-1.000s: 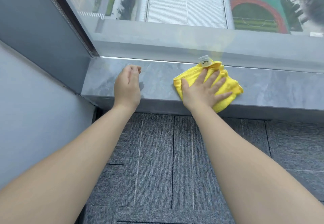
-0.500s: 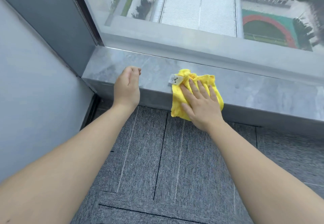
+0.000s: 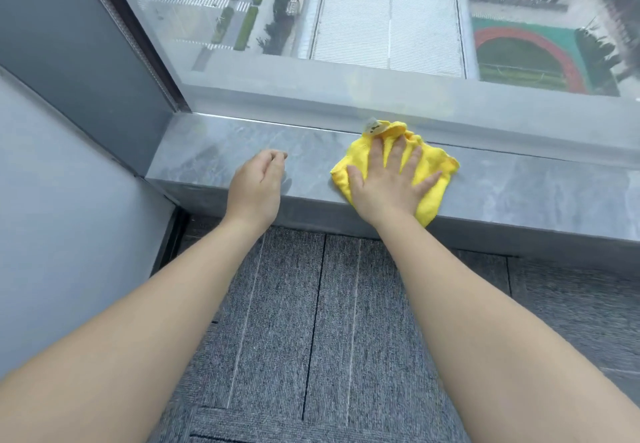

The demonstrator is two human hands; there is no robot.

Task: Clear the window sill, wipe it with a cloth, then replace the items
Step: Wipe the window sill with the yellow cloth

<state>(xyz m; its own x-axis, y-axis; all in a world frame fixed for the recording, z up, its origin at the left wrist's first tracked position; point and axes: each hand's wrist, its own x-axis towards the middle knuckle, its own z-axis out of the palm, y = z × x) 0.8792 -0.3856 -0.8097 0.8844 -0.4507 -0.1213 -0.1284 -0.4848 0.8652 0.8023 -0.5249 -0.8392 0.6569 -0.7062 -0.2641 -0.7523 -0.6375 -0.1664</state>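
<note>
Cloth (image 3: 437, 165) slid back toward glass (image 3: 381, 26).

Cloth (image 3: 438, 168) middle hidden under right hand (image 3: 389, 188); tag (image 3: 374, 128) print unreadable.

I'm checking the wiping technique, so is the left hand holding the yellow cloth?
No, the left hand rests bare on the window sill, while the right hand presses flat on the yellow cloth.
</note>
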